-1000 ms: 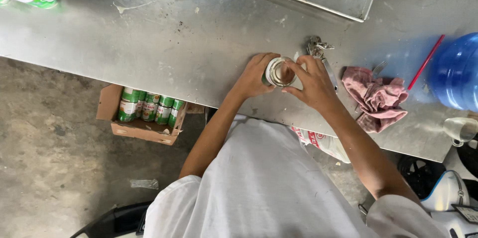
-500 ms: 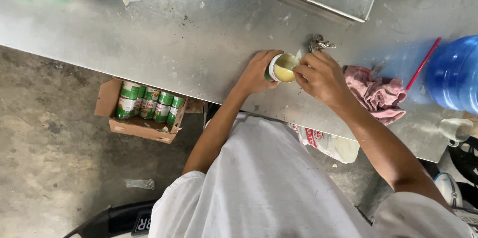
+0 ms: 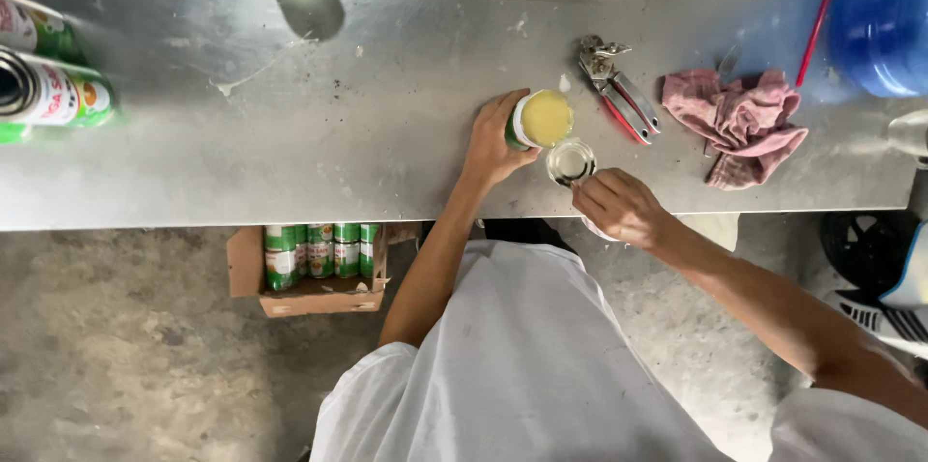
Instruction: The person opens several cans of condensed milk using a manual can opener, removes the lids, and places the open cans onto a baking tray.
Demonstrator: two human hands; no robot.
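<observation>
My left hand (image 3: pixel 491 141) grips a small green can (image 3: pixel 537 120) standing on the steel table (image 3: pixel 319 133); its top is off and a pale yellow thick liquid shows inside. My right hand (image 3: pixel 619 208) holds the round cut-out metal lid (image 3: pixel 570 162) by its edge, just right of and below the can, near the table's front edge. A can opener with red handles (image 3: pixel 619 90) lies on the table just beyond the can, to its right.
A crumpled pink cloth (image 3: pixel 739 124) lies right of the opener. A blue water jug (image 3: pixel 884 17) and a red stick (image 3: pixel 818 22) are at the far right. Two green cans (image 3: pixel 48 85) lie at the left. A cardboard box of cans (image 3: pixel 314 264) sits under the table.
The lid has come off the can: my right hand has lifted it away toward the table's front edge, baring the yellow contents. My left hand stays on the can.
</observation>
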